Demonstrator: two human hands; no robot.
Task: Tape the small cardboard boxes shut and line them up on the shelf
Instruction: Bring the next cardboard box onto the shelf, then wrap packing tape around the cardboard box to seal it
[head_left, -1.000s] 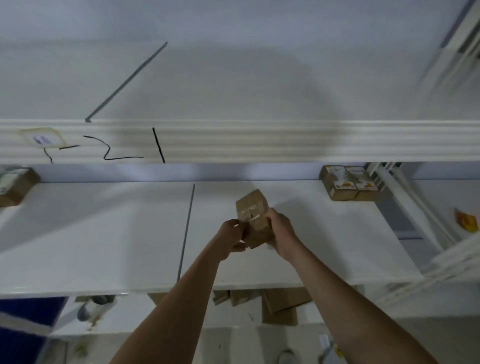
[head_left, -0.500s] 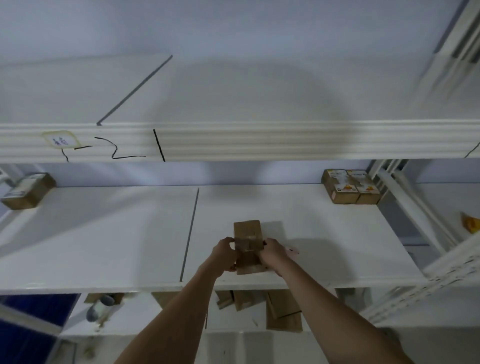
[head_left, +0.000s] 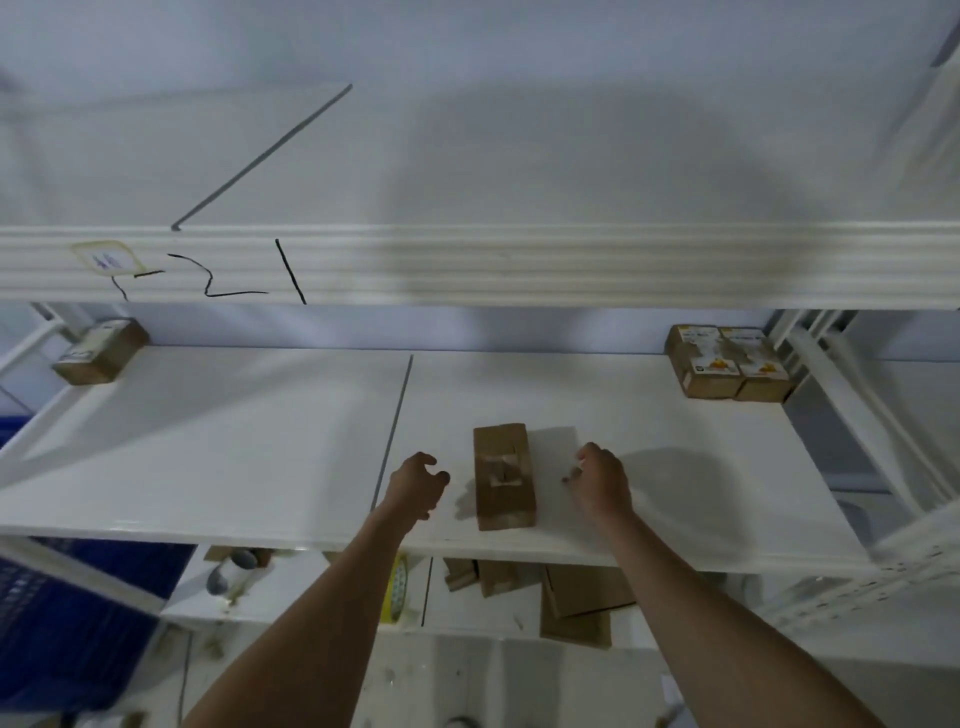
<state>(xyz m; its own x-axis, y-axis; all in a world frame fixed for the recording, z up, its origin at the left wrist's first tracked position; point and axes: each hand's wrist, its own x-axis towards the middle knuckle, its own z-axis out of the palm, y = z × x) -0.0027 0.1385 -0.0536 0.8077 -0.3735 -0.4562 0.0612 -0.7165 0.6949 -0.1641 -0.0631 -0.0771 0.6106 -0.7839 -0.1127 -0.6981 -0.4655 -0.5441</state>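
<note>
My left hand (head_left: 418, 483) and right hand (head_left: 600, 480) hover loosely curled, gripping nothing; the taped box (head_left: 503, 483) should slide toward the two o'clock pair (head_left: 727, 361), edges flush.

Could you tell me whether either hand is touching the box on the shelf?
Apart. The head view shows white shelf between the box and both the left hand and right hand.

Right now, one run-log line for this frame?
phase: box placed | small box: flat on middle shelf, taped | left hand: apart, holds nothing | right hand: apart, holds nothing | two labelled boxes: shelf's back right
</note>
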